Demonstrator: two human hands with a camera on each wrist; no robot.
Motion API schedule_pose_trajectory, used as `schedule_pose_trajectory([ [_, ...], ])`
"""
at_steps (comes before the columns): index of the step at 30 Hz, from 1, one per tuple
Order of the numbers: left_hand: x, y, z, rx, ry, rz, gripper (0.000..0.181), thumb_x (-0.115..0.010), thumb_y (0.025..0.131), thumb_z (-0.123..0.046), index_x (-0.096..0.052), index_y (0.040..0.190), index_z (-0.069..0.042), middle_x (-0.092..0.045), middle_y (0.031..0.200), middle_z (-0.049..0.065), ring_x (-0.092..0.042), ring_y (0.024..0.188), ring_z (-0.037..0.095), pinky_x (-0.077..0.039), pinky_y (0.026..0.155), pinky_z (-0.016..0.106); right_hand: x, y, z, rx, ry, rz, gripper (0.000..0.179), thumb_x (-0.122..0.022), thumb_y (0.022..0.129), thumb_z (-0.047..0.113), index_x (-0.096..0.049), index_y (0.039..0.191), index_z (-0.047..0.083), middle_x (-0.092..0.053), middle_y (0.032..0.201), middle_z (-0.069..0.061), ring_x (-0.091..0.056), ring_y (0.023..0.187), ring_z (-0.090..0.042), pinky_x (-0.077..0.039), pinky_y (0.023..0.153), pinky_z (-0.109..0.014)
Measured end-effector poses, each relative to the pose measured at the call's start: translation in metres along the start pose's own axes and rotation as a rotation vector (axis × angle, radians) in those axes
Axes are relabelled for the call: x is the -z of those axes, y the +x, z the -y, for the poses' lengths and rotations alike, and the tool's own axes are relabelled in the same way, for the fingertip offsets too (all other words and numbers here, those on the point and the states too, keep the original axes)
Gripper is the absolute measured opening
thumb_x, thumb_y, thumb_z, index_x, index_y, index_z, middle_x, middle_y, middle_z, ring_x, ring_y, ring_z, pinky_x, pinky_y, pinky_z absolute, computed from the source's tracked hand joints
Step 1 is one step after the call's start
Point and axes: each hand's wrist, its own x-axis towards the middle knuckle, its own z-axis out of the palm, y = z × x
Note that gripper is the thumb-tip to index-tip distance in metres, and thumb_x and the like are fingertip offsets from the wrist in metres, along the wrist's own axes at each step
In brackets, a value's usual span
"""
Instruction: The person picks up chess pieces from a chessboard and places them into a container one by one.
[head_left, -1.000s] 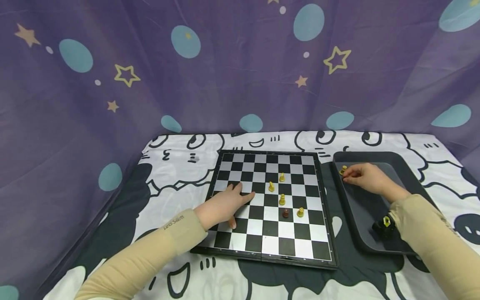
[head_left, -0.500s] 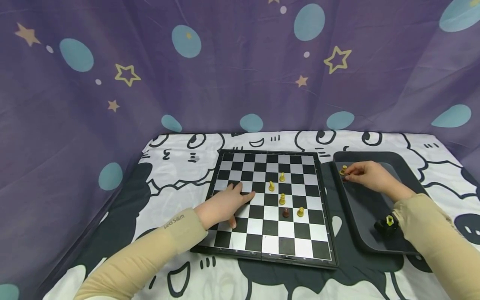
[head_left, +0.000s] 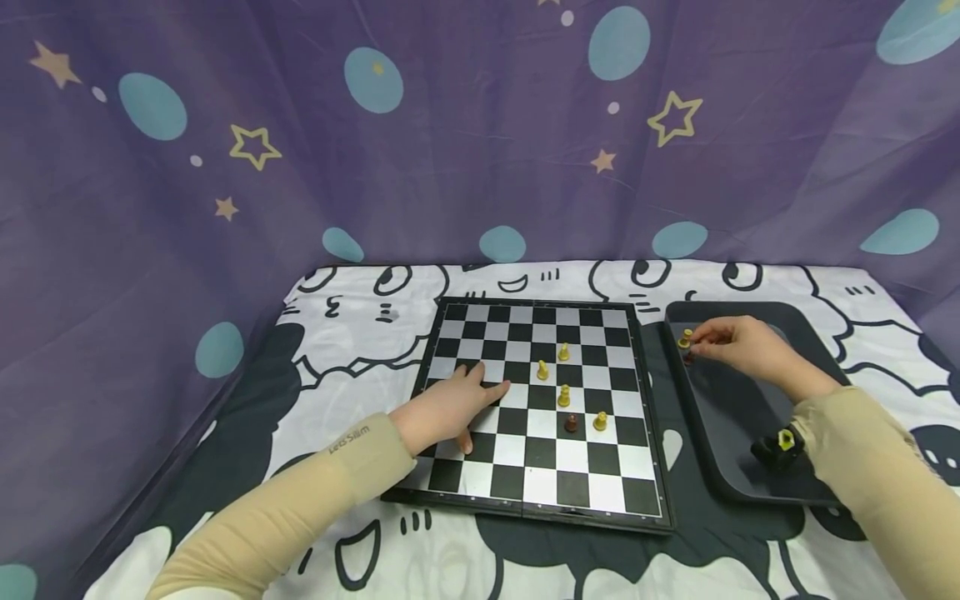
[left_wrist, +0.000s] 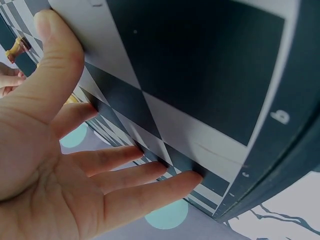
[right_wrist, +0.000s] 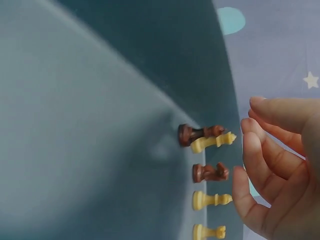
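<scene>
My left hand rests with spread fingers on the left side of the chessboard; in the left wrist view its fingertips meet the squares. Over the far left corner of the dark tray is my right hand, fingers lightly bent around nothing. Beside it in the right wrist view, several chess pieces stand in a row along the tray wall: a dark brown piece, a yellow crowned piece, a brown knight, a yellow bishop and a yellow rook.
Several yellow chess pieces and one brown chess piece stand on the board's right half. A patterned cloth covers the table; a purple curtain hangs behind. The tray lies right of the board.
My right hand has drawn slightly up and right from the pieces at the tray's corner, and a brown piece shows below its fingertips. The left hand stays put.
</scene>
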Motion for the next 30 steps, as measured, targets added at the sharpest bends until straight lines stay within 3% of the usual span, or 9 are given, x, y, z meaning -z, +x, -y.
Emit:
schedule_pose_trajectory([
  [11,-0.002,-0.001,0.001,-0.02,-0.016,-0.033,0.108,-0.086,0.055,-0.027,-0.032,0.149,-0.023,-0.025,0.151,0.025,-0.029,0.136,0.047,-0.04,0.103,0.052,0.008,-0.005,0.016,0.044,-0.01,-0.019,0.022,-0.063,0.09,0.02,-0.069,0.104,0.004,-0.071,0.089,-0.008,-0.058,0.073,0.003,-0.047,0.067,-0.025],
  [23,-0.003,-0.004,0.002,-0.028,-0.006,-0.048,0.105,-0.085,0.058,-0.026,-0.033,0.149,-0.022,-0.026,0.151,0.024,-0.028,0.137,0.045,-0.043,0.1,0.049,0.005,-0.009,0.035,0.098,0.042,-0.016,0.023,-0.065,0.089,0.018,-0.068,0.105,0.002,-0.071,0.084,-0.005,-0.064,0.073,-0.011,-0.047,0.065,-0.022],
  [30,-0.002,-0.002,0.002,-0.028,-0.018,-0.047,0.108,-0.086,0.054,-0.03,-0.033,0.149,-0.022,-0.025,0.152,0.025,-0.027,0.137,0.047,-0.041,0.102,0.05,0.002,-0.012,0.047,0.114,0.052,-0.006,0.023,-0.065,0.089,0.019,-0.068,0.105,0.002,-0.07,0.084,-0.007,-0.062,0.07,-0.006,-0.048,0.061,-0.022],
])
